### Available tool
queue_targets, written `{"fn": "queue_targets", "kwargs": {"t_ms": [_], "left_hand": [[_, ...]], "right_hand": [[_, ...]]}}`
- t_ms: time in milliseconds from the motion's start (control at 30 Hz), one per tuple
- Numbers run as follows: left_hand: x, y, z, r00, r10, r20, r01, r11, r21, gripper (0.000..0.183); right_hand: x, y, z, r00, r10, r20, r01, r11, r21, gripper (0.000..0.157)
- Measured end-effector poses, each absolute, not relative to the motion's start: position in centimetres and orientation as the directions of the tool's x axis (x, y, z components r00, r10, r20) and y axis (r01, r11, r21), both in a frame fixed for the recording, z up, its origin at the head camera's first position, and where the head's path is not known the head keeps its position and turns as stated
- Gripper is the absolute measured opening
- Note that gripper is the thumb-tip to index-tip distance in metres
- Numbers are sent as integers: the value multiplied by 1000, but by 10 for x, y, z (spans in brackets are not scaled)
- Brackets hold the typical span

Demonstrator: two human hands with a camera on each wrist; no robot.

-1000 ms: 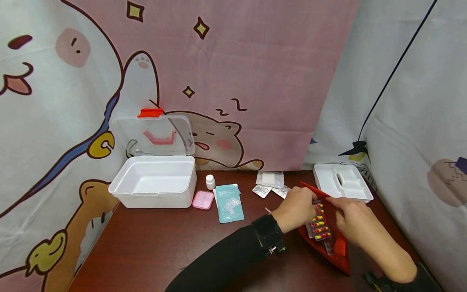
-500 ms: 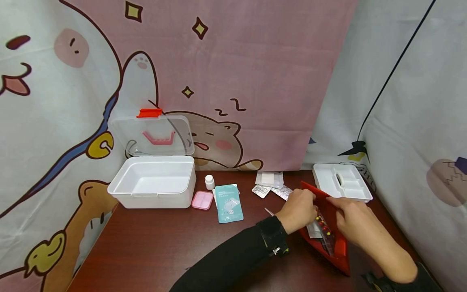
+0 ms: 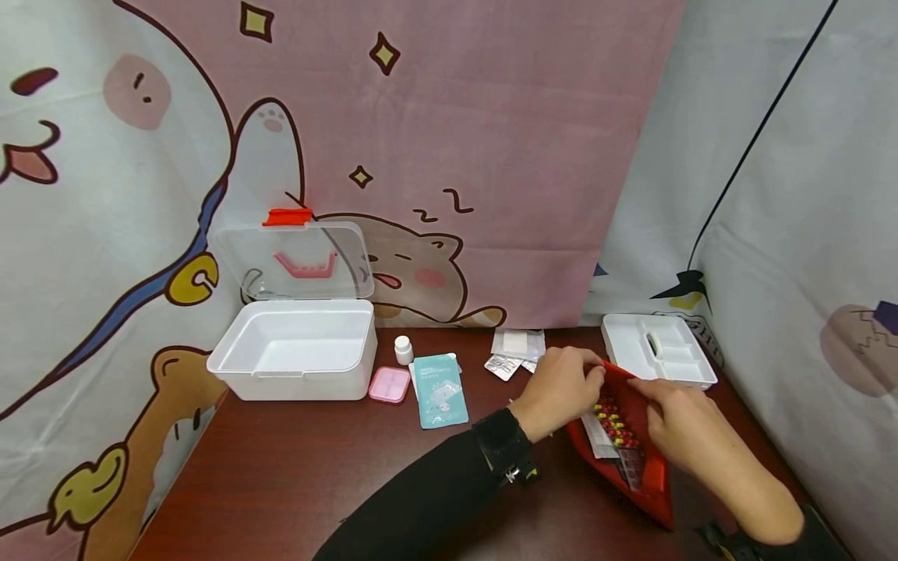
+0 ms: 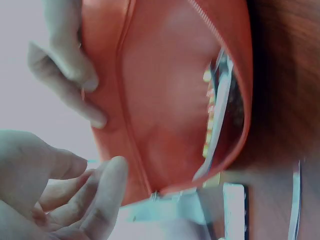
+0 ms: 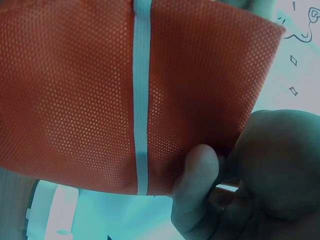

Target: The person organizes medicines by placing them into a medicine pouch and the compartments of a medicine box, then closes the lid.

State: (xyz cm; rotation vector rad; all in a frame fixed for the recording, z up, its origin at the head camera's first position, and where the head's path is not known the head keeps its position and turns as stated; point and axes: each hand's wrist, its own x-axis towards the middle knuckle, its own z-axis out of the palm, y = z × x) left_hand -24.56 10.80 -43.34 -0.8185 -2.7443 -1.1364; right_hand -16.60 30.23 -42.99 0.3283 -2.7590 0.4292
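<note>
A red zip pouch [image 3: 655, 475] stands tilted and unzipped at the table's right side. My right hand [image 3: 691, 425] grips its upper edge, and in the right wrist view the thumb [image 5: 200, 167] lies against the mesh outer side. Inside the pouch are red-and-yellow capsules in a blister pack [image 3: 617, 428] and a white flat packet [image 3: 599, 440]. My left hand [image 3: 561, 389] is at the pouch's upper left corner. Its fingers are loosely bent in the left wrist view, with a gap between thumb and forefinger and nothing visible in them.
A white box [image 3: 302, 382] with its clear lid raised stands left. Near it are a white bottle [image 3: 403, 351], a pink pill case [image 3: 389, 385] and a teal sachet [image 3: 442, 393]. Foil packs [image 3: 503, 366], a gauze packet [image 3: 522, 343] and a white tray [image 3: 655, 351] lie behind.
My left hand has come out of the pouch's mouth and moved up and left to its corner. The capsule blister pack now lies lower inside. My right hand has stayed in place.
</note>
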Motion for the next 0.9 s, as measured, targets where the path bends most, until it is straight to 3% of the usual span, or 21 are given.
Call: {"fn": "queue_targets", "kwargs": {"t_ms": [300,700,900], "left_hand": [[-273,75,-434,-883,358,304,466,581,667,23],[-307,45,-466,-950,219,222,311,716,625,33],[-331,39,-497,-935,224,275,342,776,530,33]], "right_hand": [[-166,302,-429,-934,-158,321,-248,932,-263,40],[-166,301,-428,-941,-151,304,-237,934,-268,40],[-166,299,-428,-939,-154,307,-239,935,-261,41]]}}
